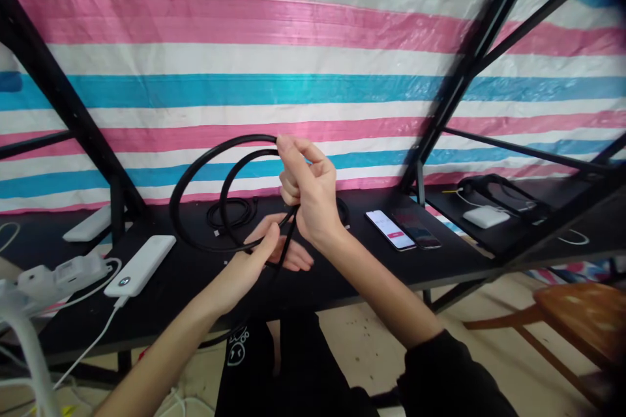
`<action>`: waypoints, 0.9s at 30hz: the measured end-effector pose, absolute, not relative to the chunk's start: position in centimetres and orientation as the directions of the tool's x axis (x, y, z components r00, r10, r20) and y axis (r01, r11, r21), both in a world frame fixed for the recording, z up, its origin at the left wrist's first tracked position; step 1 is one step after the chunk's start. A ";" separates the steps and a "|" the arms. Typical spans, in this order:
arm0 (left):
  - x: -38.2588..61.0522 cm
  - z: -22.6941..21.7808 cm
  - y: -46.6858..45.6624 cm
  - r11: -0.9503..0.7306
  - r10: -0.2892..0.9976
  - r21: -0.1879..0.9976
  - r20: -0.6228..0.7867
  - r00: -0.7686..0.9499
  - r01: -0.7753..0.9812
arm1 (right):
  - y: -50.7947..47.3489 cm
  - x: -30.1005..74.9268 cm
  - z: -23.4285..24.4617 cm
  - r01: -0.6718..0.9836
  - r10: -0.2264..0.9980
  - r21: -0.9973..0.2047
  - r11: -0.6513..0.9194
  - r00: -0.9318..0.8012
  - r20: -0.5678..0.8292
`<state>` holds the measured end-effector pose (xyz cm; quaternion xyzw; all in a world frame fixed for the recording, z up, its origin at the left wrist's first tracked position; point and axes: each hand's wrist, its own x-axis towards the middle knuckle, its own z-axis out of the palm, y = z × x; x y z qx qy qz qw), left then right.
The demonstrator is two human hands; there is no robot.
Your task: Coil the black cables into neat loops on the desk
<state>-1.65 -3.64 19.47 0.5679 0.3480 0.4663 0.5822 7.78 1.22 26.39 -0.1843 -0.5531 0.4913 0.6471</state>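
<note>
A thick black cable (182, 172) hangs in loose loops above the black table, held up between both hands. My right hand (313, 186) is closed, with thumb and forefinger pinching the upper loop while the other fingers curl in. Lower down, my left hand (274, 244) has its palm up and thumb laid over the bottom of the loop, its other fingers stretched out beneath. A length of the cable drops past the left hand toward my lap. Behind the hands, a thinner coiled black cable (249, 212) lies on the table (195, 300).
A white power bank (147, 264) with a plugged-in white cable lies left, near a white power strip (59, 280). Two phones (391, 229) lie right. Black metal frame bars (454, 78) rise on both sides before a striped sheet (268, 19). A wooden chair (577, 313) stands at lower right.
</note>
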 end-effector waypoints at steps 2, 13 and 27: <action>-2.1 19.5 -3.8 -0.062 0.906 0.997 0.078 0.416 -0.052 | 1.5 8.1 26.8 -0.461 0.824 -0.745 0.482 -0.051 0.565; -6.9 20.0 -4.2 -0.157 0.985 0.618 0.045 0.164 0.771 | 5.4 15.5 27.0 -0.405 0.869 -0.780 0.476 0.081 0.489; -7.0 20.2 -1.8 -0.315 0.797 0.561 0.594 -0.108 0.765 | 6.4 15.6 22.5 -0.069 0.840 -0.883 0.464 -0.282 0.464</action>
